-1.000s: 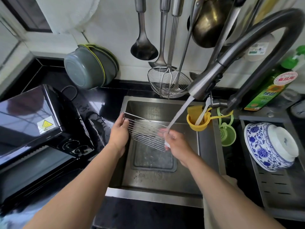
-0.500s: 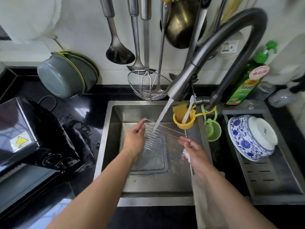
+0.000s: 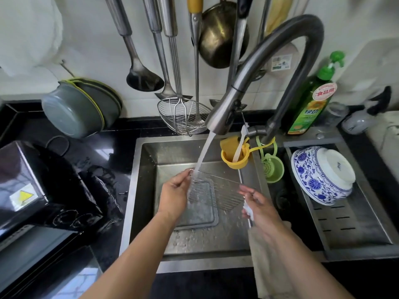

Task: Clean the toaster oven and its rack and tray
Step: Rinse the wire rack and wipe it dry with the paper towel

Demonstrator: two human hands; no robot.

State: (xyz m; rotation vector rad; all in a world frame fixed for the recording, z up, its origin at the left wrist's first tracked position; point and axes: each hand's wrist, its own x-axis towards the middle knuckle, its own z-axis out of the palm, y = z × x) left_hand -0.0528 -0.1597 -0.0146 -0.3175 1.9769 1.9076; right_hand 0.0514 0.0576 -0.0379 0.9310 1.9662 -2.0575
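- Over the sink point(image 3: 138, 190), the rack point(image 3: 218, 192) has shifted right; water now hits its left edge.
- Left hand point(image 3: 172, 195) grips that edge; right hand point(image 3: 259, 207) pinches the opposite corner.
- Rinsing continues.

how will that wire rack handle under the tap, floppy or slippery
Probably stiff: the wire rack spans flat between the left hand and right hand without sagging. Likely light, since fingertips alone carry it. Likely slippery, with the water stream running over its thin wires.

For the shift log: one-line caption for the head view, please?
Both hands, left and right, hold the rack under the faucet stream over the tray in the sink.
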